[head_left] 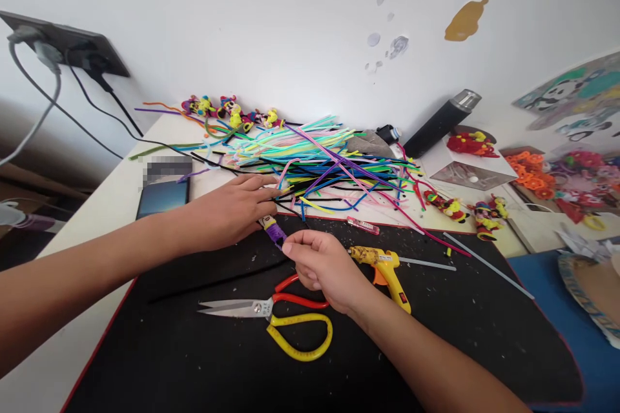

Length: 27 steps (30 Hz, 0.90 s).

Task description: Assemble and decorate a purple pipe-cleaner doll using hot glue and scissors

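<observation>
My left hand (pixel 242 206) lies palm down with its fingers stretched out, fingertips at the near edge of a heap of coloured pipe cleaners (pixel 295 148). By its underside is a small pipe-cleaner figure (pixel 275 232) with a yellow head and a purple body. My right hand (pixel 322 264) is closed in a pinch at the figure's dark lower end. A black pipe cleaner (pixel 217 279) runs left across the black mat (pixel 194 361) from near that pinch. Scissors (pixel 256 308) with one red and one yellow handle lie below my hands, the red one partly hidden by my right hand.
Right of my right hand lies a yellow glue gun (pixel 387 264) with a glue stick in it. Another glue stick (pixel 489 264) rests farther right. A phone (pixel 162 190) is at left, a black flask (pixel 440 122) by the wall. Finished figures (pixel 487 216) sit at right.
</observation>
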Available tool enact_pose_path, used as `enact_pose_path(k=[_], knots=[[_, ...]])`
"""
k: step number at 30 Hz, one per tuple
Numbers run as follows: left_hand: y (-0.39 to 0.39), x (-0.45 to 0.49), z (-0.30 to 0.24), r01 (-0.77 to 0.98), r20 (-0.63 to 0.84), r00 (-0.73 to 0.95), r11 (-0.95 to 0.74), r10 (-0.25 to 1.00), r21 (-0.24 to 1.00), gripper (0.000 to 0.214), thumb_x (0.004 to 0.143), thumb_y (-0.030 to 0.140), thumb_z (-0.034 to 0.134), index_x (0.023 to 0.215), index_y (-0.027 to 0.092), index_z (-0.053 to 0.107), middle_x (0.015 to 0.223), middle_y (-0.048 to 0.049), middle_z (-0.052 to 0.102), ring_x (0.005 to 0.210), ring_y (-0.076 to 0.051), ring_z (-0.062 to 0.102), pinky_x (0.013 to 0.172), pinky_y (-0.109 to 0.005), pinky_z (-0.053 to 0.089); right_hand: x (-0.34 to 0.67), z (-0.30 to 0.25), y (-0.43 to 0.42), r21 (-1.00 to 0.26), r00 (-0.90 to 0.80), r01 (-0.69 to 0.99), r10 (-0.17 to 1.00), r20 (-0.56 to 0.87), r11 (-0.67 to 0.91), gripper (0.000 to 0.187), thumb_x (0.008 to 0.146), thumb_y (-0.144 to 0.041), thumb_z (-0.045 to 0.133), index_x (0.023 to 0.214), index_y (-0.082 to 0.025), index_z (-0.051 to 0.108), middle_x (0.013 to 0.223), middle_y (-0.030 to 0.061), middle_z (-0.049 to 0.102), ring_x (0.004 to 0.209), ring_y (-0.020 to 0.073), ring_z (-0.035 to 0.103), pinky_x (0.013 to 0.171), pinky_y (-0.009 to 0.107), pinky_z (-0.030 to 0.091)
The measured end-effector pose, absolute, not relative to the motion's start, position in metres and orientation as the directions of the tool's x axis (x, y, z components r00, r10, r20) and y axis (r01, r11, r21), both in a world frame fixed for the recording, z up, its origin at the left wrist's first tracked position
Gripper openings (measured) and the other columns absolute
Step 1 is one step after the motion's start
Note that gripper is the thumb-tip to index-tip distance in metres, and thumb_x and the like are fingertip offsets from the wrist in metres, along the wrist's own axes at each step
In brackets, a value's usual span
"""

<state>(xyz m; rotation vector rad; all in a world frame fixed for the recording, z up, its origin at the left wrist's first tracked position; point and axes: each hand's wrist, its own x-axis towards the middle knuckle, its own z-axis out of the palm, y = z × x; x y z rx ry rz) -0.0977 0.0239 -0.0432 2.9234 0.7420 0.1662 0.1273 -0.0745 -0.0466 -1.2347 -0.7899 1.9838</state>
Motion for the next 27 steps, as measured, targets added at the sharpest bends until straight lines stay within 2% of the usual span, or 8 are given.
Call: enact_pose_path(k=[2, 6, 13, 20, 27], knots=[[0.021, -0.098, -0.047, 0.474, 0.069, 0.872, -0.872, 0.484, 0.121, 0.042, 0.096, 0.014, 0.057, 0.134, 0.026, 0.068, 0.154, -0.0105, 0.061, 0.154, -0.033, 0.04, 0.127, -0.054, 0.032, 0.127, -0.048, -0.069, -0.778, -0.31, -0.189, 0.788, -0.531, -0.599, 0.034, 0.073, -0.041, 0.085, 0.081, -0.019, 0.061, 0.042, -0.014, 0.037, 0.038, 0.0039, 0.023, 0.041, 0.021, 0.014], [0.019, -0.098, -0.05, 0.485, 0.08, 0.865, -0.867, 0.495, 0.118, 0.04, 0.096, 0.014, 0.059, 0.132, 0.026, 0.07, 0.155, -0.0095, 0.061, 0.156, -0.032, 0.038, 0.128, -0.053, 0.033, 0.127, -0.048, -0.058, -0.776, -0.299, -0.127, 0.77, -0.564, -0.617, 0.03, 0.073, -0.039, 0.083, 0.079, -0.019, 0.062, 0.041, -0.0137, 0.036, 0.037, 0.0038, 0.023, 0.04, 0.021, 0.014], [0.024, -0.106, -0.049, 0.476, 0.152, 0.844, -0.848, 0.515, 0.232, 0.051, 0.089, 0.015, 0.07, 0.138, 0.03, 0.068, 0.157, -0.0072, 0.06, 0.152, -0.035, 0.044, 0.127, -0.056, 0.037, 0.127, -0.045, -0.039, -0.751, -0.296, -0.047, 0.727, -0.619, -0.658, 0.026, 0.073, -0.036, 0.08, 0.079, -0.019, 0.062, 0.041, -0.0133, 0.037, 0.037, 0.0039, 0.023, 0.041, 0.021, 0.012], [0.029, -0.117, -0.047, 0.433, 0.187, 0.846, -0.848, 0.499, 0.305, 0.05, 0.091, 0.018, 0.071, 0.14, 0.03, 0.065, 0.159, -0.0077, 0.057, 0.155, -0.035, 0.04, 0.129, -0.057, 0.033, 0.121, -0.046, -0.03, -0.73, -0.318, 0.005, 0.691, -0.649, -0.683, 0.02, 0.077, -0.033, 0.076, 0.081, -0.019, 0.063, 0.041, -0.0137, 0.036, 0.037, 0.0044, 0.022, 0.04, 0.021, 0.012], [0.031, -0.117, -0.052, 0.456, 0.192, 0.802, -0.789, 0.565, 0.412, 0.032, 0.102, 0.028, 0.059, 0.131, 0.031, 0.072, 0.149, -0.0071, 0.065, 0.148, -0.033, 0.049, 0.124, -0.056, 0.041, 0.114, -0.047, -0.027, -0.731, -0.326, 0.06, 0.679, -0.658, -0.68, 0.016, 0.078, -0.031, 0.074, 0.078, -0.019, 0.063, 0.041, -0.0135, 0.036, 0.037, 0.0051, 0.021, 0.04, 0.023, 0.012]])
